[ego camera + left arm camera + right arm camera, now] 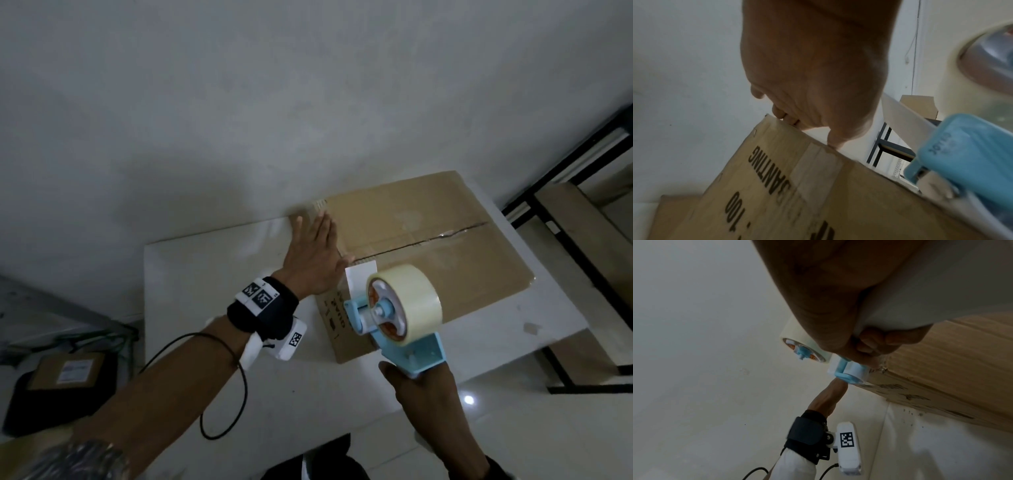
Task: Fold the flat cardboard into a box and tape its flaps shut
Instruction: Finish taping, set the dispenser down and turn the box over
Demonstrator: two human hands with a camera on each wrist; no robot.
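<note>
On the white table [205, 291] the folded box [428, 246] lies flaps-up, the left hand [313, 253] pressing flat with straight fingers to steady it — while the right hand [421, 387], clenched round the tape dispenser [394, 315], sets its nose at the seam's near end, presumably to begin taping.

"100" printed on box [818, 203]
</note>
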